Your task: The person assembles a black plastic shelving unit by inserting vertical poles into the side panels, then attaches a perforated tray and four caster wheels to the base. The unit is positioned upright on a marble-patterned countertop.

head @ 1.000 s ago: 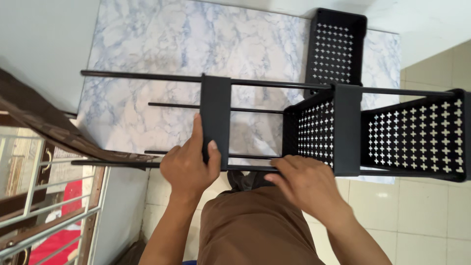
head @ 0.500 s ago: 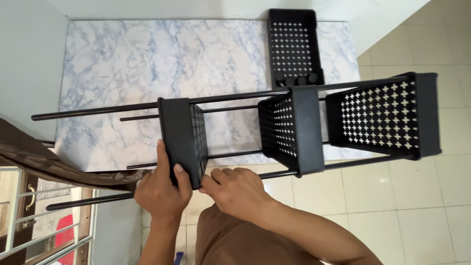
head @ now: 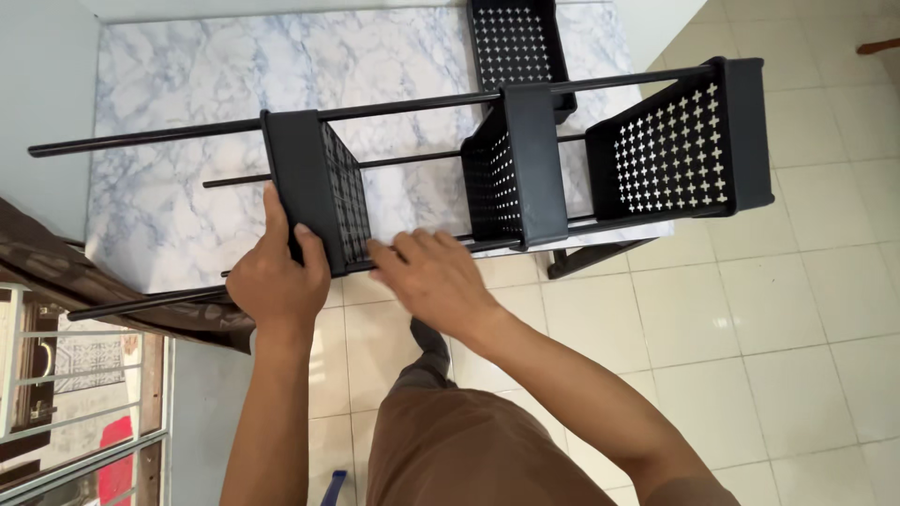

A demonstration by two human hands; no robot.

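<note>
While the left hand [head: 277, 281] clasps a perforated black tray [head: 314, 192] (matte plastic), the right hand [head: 436, 281] rests open-fingered on its rod [head: 422, 248].

There are four black baskets with little cross holes. Three sit on the long rods: one [head: 314, 192], another [head: 516, 167], and a third [head: 680, 141]. The fourth basket [head: 514, 42] lies alone at the far edge of the marble table [head: 187, 103]. There are four black rods [head: 150, 139]. There are two hands: the left hand [head: 278, 281] and the right hand [head: 433, 279].
</note>
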